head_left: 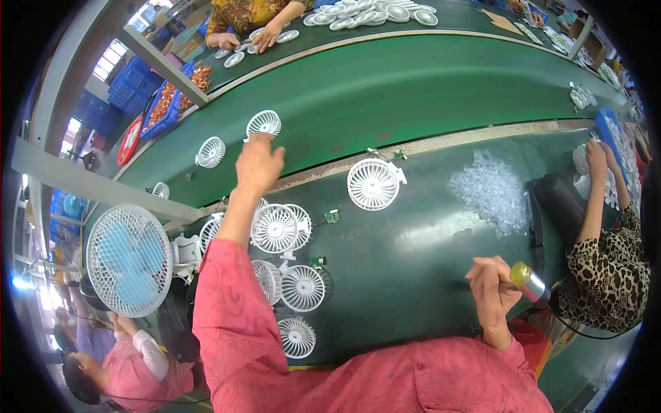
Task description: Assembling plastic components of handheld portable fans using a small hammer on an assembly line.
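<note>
My left hand (259, 165) reaches over the green belt. Its fingertips are at the near edge of a round white fan housing (264, 122), with the thumb spread away to the right; the fingers' undersides are hidden. Above the right part of my bench, my right hand (493, 288) grips an electric screwdriver (529, 281) with a yellow and silver body and a black corded end. Between my arms, one white fan housing (372, 184) lies alone near the bench's far edge. Several more housings (303, 288) lie beside my left forearm, some with small green circuit boards (332, 216) wired to them.
A heap of small clear plastic parts (490, 193) lies right of centre. At left stand a table fan (129, 260) with blue blades and a metal frame post (103, 180). Another housing (211, 152) sits on the belt (385, 82). Co-workers sit at right (606, 268), left and across.
</note>
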`<move>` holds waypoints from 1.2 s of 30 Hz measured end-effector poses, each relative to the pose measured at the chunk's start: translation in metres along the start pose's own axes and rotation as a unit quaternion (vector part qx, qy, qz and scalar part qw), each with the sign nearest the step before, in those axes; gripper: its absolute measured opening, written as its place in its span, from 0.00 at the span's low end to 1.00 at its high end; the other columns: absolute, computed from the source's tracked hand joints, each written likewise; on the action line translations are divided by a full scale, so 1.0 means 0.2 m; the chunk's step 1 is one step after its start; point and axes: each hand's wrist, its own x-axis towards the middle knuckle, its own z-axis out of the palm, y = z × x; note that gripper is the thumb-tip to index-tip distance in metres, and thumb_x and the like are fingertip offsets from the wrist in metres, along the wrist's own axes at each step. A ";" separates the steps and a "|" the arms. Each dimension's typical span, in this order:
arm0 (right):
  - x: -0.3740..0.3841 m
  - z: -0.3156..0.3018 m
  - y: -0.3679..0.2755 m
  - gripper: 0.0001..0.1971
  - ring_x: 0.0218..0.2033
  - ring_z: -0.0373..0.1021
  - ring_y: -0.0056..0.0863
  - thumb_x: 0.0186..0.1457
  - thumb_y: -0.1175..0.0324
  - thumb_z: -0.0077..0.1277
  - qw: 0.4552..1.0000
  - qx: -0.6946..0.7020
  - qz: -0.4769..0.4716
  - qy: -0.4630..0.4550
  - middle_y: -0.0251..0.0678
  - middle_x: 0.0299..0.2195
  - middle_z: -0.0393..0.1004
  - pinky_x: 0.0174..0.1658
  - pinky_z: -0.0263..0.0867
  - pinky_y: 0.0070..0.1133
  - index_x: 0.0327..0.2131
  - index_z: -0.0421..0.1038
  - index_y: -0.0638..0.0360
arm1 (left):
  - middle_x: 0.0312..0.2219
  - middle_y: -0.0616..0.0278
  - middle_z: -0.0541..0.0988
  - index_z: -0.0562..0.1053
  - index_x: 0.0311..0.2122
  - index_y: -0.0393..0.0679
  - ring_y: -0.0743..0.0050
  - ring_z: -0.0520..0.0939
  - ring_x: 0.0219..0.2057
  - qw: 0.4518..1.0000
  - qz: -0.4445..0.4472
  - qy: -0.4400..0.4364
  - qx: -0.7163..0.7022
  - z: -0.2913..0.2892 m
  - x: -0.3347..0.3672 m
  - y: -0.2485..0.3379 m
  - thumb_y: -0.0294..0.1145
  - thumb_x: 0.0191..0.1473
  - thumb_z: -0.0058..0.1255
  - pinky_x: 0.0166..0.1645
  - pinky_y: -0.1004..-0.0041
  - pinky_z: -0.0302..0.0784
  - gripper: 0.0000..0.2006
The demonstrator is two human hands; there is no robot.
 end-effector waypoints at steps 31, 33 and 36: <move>0.14 0.05 -0.06 0.21 0.32 0.77 0.25 0.58 0.76 0.52 0.986 0.034 0.078 -0.145 0.41 0.27 0.77 0.28 0.69 0.20 0.15 0.53 0.62 | 0.13 0.68 0.68 0.65 0.17 0.41 0.85 0.65 0.16 0.950 0.055 -0.108 -0.289 -0.49 -0.78 0.66 0.26 0.47 0.60 0.21 0.78 0.59 0.15; 0.10 0.08 -0.07 0.10 0.23 0.67 0.16 0.58 0.68 0.55 0.973 0.045 0.124 -0.190 0.35 0.25 0.76 0.25 0.62 0.18 0.29 0.71 0.66 | 0.12 0.66 0.70 0.66 0.18 0.42 0.82 0.68 0.15 0.921 0.059 -0.143 -0.357 -0.38 -0.95 0.74 0.27 0.47 0.61 0.20 0.75 0.62 0.14; 0.04 0.06 -0.06 0.23 0.20 0.54 0.15 0.55 0.59 0.58 0.953 0.043 0.156 -0.258 0.28 0.20 0.67 0.23 0.55 0.19 0.52 0.71 0.61 | 0.15 0.72 0.72 0.73 0.27 0.39 0.89 0.68 0.17 0.860 -0.027 -0.248 -0.445 -0.34 -1.04 0.97 0.31 0.55 0.57 0.19 0.78 0.62 0.09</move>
